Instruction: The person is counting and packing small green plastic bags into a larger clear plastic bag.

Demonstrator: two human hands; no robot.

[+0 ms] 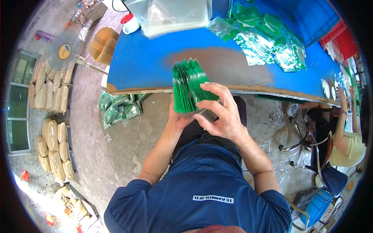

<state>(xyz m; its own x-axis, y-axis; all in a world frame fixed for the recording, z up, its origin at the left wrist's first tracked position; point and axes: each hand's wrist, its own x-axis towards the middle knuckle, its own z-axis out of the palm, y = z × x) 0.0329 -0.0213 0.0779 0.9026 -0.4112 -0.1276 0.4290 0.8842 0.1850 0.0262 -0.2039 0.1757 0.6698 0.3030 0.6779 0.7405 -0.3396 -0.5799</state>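
A thick stack of green and clear plastic bags [190, 87] is held upright above my lap, in front of the table's near edge. Its upper edges are fanned apart and a little blurred. My left hand [178, 116] grips the stack from the left and below, with most of its fingers hidden behind it. On the other side, my right hand [225, 114] has bent fingers against the stack's right side and its thumb near the bottom edge. Loose green and silvery bags [268, 39] lie in a heap at the table's far right.
The blue table [147, 58] has a worn brown patch. Clear plastic sleeves [175, 17] and a white cup [131, 25] are at the back left. Green packets [120, 108] lie below the table's left end. A fan [64, 52] stands left; a co-worker [345, 149] sits right.
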